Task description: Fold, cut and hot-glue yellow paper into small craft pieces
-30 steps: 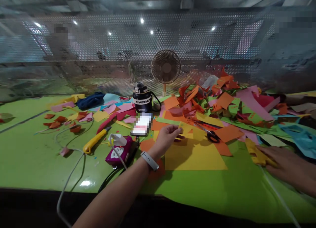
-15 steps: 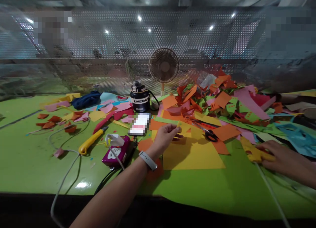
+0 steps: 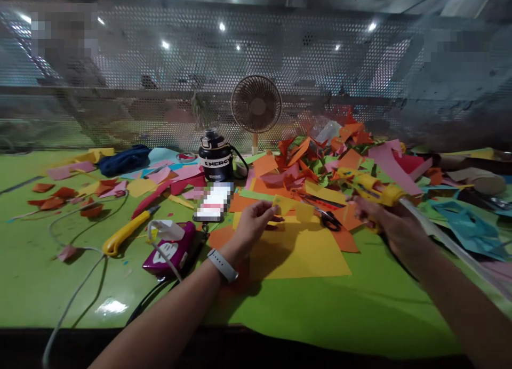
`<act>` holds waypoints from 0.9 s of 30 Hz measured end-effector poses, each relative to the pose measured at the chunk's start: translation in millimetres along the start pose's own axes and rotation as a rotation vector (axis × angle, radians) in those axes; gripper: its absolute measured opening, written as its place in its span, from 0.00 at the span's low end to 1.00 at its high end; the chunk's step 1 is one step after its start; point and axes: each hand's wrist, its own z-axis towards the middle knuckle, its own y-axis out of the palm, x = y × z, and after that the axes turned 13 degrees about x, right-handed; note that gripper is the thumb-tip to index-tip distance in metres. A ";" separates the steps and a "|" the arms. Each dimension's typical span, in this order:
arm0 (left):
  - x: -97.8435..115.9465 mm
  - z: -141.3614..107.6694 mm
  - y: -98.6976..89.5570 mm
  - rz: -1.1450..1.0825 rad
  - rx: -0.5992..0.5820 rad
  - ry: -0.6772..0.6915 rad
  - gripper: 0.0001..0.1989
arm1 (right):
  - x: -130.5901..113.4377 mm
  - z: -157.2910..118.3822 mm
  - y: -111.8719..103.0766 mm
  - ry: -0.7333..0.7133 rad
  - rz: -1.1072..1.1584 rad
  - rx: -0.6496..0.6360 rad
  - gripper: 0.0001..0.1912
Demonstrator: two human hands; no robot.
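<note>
My left hand (image 3: 256,222), with a pale watch band at the wrist, pinches a small yellow paper piece (image 3: 285,205) between thumb and fingers. Beneath it lies a larger yellow paper sheet (image 3: 308,251) on the green table. My right hand (image 3: 390,219) is wrapped round the handle of a yellow glue gun (image 3: 376,190), raised above the table with its nozzle pointing left. A whitish cord or stick trails from the gun's rear. Scissors (image 3: 330,219) with black handles rest between the two hands, just behind the sheet.
Paper scraps (image 3: 336,150) are heaped at the back right. A black bottle (image 3: 216,161) and a phone (image 3: 214,201) stand and lie behind my left hand. Further left are a purple power box (image 3: 170,251) and a yellow-handled knife (image 3: 126,233). A fan (image 3: 256,105) stands behind.
My right hand has lifted the glue gun off the table at the right and brought it left and up. My left hand keeps its pinch on the paper piece. The view has shifted slightly right.
</note>
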 end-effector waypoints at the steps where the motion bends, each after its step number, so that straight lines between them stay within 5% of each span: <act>1: 0.5 -0.5 -0.1 -0.006 0.007 0.001 0.12 | 0.4 -0.8 10.0 0.008 0.016 -0.037 0.19; 9: -3.9 1.3 -0.2 -0.037 0.017 -0.039 0.15 | 33.1 -21.1 39.8 0.172 -0.099 -0.390 0.23; 27: -1.6 -3.0 2.3 -0.036 0.002 -0.025 0.15 | 47.6 -26.9 47.2 0.172 -0.010 -0.440 0.26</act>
